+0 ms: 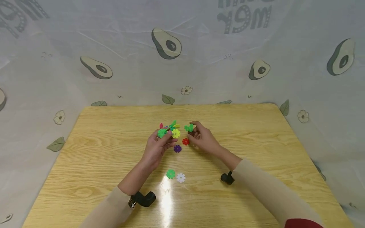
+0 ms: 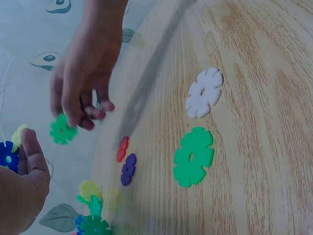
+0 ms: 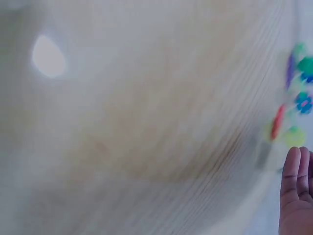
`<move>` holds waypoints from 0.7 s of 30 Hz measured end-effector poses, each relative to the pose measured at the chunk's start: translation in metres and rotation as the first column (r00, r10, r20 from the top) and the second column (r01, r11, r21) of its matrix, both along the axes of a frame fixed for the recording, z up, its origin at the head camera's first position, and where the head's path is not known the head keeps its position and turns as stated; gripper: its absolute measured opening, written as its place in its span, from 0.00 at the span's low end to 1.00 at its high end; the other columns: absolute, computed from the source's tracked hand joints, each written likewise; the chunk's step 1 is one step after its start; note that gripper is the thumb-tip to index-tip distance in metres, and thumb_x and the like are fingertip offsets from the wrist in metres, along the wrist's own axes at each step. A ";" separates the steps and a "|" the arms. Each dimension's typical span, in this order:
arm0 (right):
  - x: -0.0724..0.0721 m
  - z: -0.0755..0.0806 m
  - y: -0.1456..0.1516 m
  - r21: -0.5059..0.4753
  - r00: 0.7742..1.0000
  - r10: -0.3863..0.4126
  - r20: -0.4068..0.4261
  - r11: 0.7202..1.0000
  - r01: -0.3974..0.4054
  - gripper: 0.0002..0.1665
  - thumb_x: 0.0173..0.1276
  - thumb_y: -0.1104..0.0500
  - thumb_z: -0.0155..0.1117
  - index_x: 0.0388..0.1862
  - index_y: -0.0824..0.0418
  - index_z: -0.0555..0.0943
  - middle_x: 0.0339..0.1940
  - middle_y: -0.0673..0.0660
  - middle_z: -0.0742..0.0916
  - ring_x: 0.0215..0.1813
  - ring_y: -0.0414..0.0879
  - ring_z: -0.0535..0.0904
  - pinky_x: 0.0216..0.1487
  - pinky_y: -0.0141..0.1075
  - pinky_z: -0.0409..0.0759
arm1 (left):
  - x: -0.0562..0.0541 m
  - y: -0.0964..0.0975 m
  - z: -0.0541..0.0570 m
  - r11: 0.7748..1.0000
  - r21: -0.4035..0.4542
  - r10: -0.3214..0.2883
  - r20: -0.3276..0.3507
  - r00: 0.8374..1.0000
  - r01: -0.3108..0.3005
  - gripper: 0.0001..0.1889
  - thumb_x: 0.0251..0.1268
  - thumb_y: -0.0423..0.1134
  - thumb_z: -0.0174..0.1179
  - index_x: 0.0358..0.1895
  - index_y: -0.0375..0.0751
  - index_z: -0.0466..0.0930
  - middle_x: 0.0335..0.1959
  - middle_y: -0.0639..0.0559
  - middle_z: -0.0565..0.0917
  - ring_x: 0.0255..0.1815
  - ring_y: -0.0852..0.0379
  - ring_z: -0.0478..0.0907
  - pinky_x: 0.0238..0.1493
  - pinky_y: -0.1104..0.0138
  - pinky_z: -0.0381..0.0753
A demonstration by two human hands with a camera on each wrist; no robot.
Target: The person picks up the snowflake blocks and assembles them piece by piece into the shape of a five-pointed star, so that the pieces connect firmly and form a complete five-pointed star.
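A bunch of joined flower-shaped discs [image 1: 172, 128] is held between the thumb and fingers of the left hand [image 1: 155, 148]. A single green disc [image 2: 62, 133] is pinched by the right hand [image 1: 206, 139], just to the right of the bunch, with a small gap between them. It is round, so no long side is seen. Below that gap, a red disc [image 1: 185, 141] and a purple disc [image 1: 177, 148] are seen on the wooden table [image 1: 114, 152]. Behind it, a pale sheet [image 1: 208, 82] is covered with avocados
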State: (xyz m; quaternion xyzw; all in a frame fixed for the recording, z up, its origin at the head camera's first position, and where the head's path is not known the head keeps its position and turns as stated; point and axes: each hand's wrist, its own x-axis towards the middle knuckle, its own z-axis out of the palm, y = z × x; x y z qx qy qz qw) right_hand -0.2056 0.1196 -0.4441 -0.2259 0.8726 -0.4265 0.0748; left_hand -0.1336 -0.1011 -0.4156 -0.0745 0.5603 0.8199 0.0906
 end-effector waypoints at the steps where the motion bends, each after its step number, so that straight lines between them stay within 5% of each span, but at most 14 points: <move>1: 0.007 0.004 0.001 -0.010 1.000 0.023 -0.008 1.000 -0.023 0.35 0.76 0.59 0.66 0.77 0.68 0.66 0.44 0.61 0.84 0.40 0.44 0.80 0.40 0.31 0.81 | 0.000 0.000 0.001 1.000 -0.003 0.000 -0.002 1.000 0.000 0.19 0.83 0.36 0.53 0.69 0.34 0.68 0.42 0.57 0.88 0.43 0.62 0.89 0.50 0.72 0.89; 9: 0.046 0.024 0.004 -0.015 0.992 0.097 -0.081 0.995 -0.099 0.35 0.76 0.59 0.66 0.77 0.66 0.66 0.43 0.58 0.85 0.41 0.43 0.83 0.45 0.38 0.88 | 0.004 0.005 0.005 1.000 0.024 -0.001 -0.012 1.000 0.002 0.18 0.83 0.35 0.54 0.68 0.34 0.69 0.40 0.58 0.87 0.41 0.64 0.89 0.50 0.74 0.89; 21: 0.058 0.030 0.004 0.042 0.983 0.076 -0.166 0.997 -0.070 0.38 0.75 0.59 0.68 0.78 0.67 0.65 0.39 0.53 0.85 0.40 0.41 0.79 0.44 0.37 0.86 | 0.006 0.013 0.010 0.999 0.051 -0.012 -0.030 0.999 0.013 0.21 0.83 0.32 0.51 0.72 0.26 0.64 0.40 0.59 0.88 0.40 0.65 0.89 0.51 0.75 0.88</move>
